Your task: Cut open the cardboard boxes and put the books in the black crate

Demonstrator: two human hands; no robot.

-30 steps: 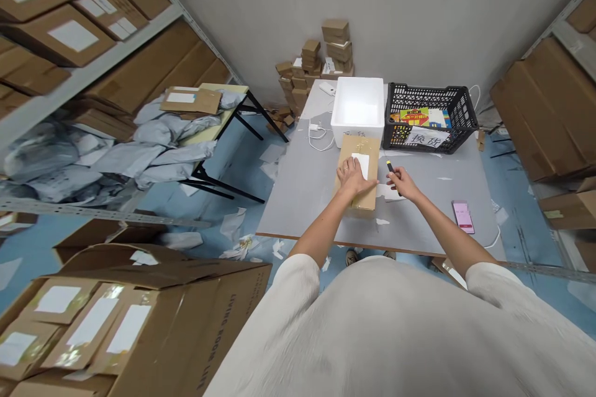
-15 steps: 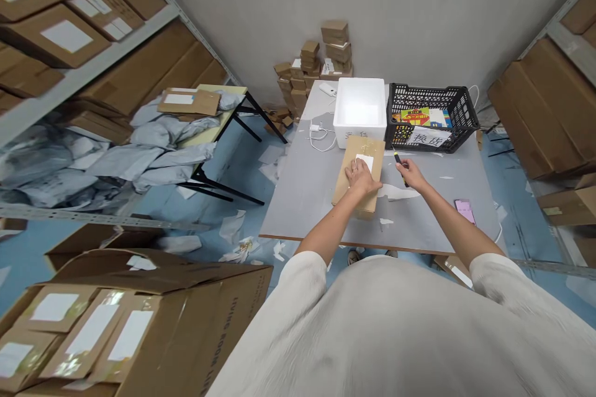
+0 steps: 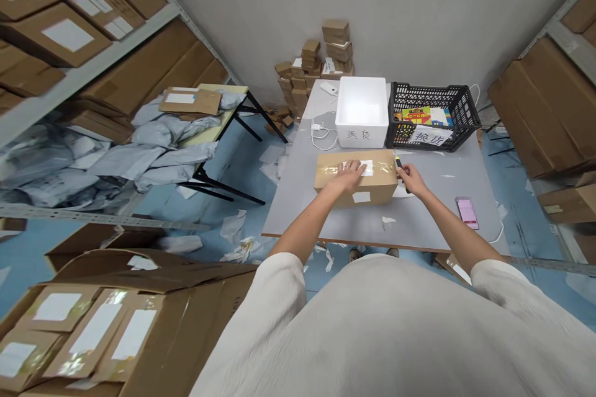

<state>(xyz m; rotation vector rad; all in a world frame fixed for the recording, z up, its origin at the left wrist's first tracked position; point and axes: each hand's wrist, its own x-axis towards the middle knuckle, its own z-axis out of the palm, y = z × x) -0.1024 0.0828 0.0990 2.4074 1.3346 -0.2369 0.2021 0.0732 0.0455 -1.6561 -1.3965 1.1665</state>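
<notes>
A taped cardboard box [image 3: 384, 177] lies lengthwise across the grey table [image 3: 288, 198], with white labels on its top and near side. My left hand [image 3: 347, 176] rests on its top with the fingers spread over the tape and label. Beside the box's right end, my right hand [image 3: 413, 180] is closed around a yellow and black utility knife [image 3: 399, 164], its tip pointing away from me near the box's far right corner. Whether the blade touches the cardboard I cannot tell.
Behind the box stand a white foam bin [image 3: 362, 111] and a black plastic crate [image 3: 431, 121] holding colourful packages. A phone [image 3: 467, 212] lies at the right, a white charger cable [image 3: 323, 136] at the left. Grey parcels [image 3: 125, 161] crowd the shelf and side table.
The box has turned from pointing away from me to lying crosswise on the table. My left hand has moved slightly left with it; the right hand, still holding the knife, has shifted a little.
</notes>
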